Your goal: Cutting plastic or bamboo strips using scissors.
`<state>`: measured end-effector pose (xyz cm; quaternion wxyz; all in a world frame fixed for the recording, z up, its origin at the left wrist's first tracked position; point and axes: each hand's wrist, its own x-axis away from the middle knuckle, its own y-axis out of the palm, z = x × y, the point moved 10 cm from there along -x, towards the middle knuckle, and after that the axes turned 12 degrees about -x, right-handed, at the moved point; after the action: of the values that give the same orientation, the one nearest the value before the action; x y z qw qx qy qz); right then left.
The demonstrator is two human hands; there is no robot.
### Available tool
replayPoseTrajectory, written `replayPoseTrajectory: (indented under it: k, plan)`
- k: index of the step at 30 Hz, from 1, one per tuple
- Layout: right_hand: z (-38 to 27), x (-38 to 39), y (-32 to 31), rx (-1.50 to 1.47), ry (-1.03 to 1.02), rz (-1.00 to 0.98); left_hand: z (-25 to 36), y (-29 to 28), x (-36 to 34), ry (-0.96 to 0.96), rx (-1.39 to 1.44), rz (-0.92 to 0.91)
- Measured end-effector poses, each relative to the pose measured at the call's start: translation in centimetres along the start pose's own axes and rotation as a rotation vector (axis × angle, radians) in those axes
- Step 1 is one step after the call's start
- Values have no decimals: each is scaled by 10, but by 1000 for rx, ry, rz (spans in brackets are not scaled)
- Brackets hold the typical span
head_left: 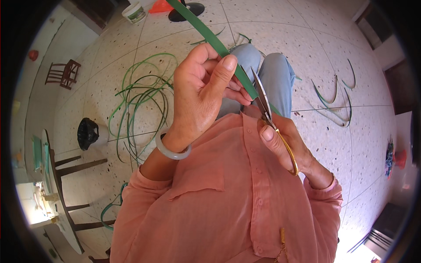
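A flat green strap (202,30) runs from the top of the view down between the thumb and fingers of my left hand (199,90). Its lower end lies beside the blades of a pair of scissors (263,100) with gold-coloured handles. My right hand (283,138) is closed round those handles, thumb on top. The blades look slightly parted and point up and away from me, along the strap's right edge. Whether they touch the strap I cannot tell.
Loose coils of narrow green strips (142,103) lie on the speckled tile floor to the left. Curved cut strips (337,103) lie to the right. A bin with a black bag (89,133), a small wooden chair (63,73) and a white bucket (133,13) stand around.
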<state>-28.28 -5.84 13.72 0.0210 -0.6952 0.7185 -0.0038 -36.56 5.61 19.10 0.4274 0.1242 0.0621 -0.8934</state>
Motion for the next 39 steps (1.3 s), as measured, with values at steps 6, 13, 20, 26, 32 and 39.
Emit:
replayPoseTrajectory:
  k: [6, 13, 20, 26, 32, 39]
  plan:
    - [4, 1, -2, 12, 19, 17, 3, -1, 1, 30, -4, 21]
    - [3, 0, -3, -10, 2, 35, 2, -1, 0, 48, -24, 18]
    - [3, 2, -5, -11, -19, 61, 5, 0, 2, 60, -57, 55]
    - [8, 2, -6, -21, -18, 63, 5, 0, 3, 89, -49, 58]
    - [15, 4, -8, -73, -46, 92, 7, 3, 2, 92, -47, 68]
    - [18, 4, -9, -89, -57, 108, 7, 4, 2, 107, -73, 57]
